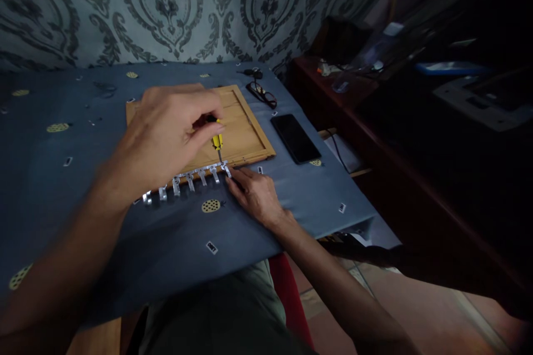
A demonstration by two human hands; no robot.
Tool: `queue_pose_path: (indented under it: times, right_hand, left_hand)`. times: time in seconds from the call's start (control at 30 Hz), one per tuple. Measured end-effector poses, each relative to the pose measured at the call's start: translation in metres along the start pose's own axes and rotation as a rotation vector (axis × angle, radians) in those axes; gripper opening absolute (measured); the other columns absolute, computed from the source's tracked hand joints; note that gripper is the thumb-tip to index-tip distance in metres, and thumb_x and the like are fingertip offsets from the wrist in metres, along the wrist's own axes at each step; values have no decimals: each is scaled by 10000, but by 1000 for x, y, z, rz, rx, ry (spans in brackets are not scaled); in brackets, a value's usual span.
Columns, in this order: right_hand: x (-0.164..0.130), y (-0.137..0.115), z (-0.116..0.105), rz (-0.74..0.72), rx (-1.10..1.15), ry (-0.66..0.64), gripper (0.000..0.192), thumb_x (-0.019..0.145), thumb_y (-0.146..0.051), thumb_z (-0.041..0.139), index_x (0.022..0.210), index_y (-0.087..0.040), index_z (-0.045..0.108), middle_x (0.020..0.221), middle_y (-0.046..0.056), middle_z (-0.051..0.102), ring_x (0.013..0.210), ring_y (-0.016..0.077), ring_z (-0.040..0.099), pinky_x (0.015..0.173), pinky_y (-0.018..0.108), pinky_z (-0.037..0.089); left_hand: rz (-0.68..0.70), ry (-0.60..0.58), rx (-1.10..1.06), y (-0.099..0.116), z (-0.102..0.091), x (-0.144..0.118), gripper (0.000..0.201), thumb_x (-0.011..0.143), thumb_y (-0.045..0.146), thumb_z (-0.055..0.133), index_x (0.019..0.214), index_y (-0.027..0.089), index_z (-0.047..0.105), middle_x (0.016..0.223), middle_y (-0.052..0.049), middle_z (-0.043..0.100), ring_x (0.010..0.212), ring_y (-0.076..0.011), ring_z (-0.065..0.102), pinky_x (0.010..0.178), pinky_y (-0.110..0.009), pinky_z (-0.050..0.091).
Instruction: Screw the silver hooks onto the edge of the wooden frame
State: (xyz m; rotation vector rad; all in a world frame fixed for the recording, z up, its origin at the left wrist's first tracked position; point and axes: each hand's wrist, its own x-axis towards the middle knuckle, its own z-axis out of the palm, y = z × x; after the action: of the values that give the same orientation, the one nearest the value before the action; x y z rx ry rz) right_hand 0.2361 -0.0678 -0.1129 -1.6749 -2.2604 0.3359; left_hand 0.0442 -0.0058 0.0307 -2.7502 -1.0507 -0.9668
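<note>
A wooden panel with a raised frame (256,133) lies on the blue cloth, and a row of small shiny metal hooks (202,177) lines its near edge. My left hand (170,127) arches over the panel, its fingers closed round the handle of a yellow-and-black screwdriver (217,140). The screwdriver stands nearly upright, its tip on the rightmost metal hook (226,168). From the right, my right hand (256,191) pinches the lower end of that same hook between thumb and fingers. My left hand and wrist hide much of the panel's left part.
Right of the panel lies a black smartphone (295,137), with eyeglasses (262,94) behind it. A dark cable (252,73) lies near the cloth's far edge. Patterned fabric (166,11) rises behind the table (266,238). A dark red wooden surface (345,97) holding clutter stands at the right.
</note>
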Motion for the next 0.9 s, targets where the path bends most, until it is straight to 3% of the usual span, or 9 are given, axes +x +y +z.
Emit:
queue_pose_path:
  times: [0.27, 0.9]
  right_hand:
    - [0, 0, -2, -1, -9, -9, 380, 1079, -339, 448, 1349, -213, 684, 1056, 87, 784, 928, 203, 722, 738, 273, 453]
    - [1, -3, -4, 16, -30, -38, 381, 1084, -354, 451, 1351, -207, 681, 1007, 79, 776, 904, 198, 716, 714, 267, 429]
  left_hand:
    - [-125, -100, -42, 5, 0, 4, 86, 906, 213, 701, 825, 189, 719, 839, -15, 734, 751, -122, 644, 693, -258, 441]
    - [-65, -94, -56, 5, 7, 1, 92, 904, 201, 698, 812, 201, 695, 836, 6, 702, 751, -129, 650, 682, -266, 462]
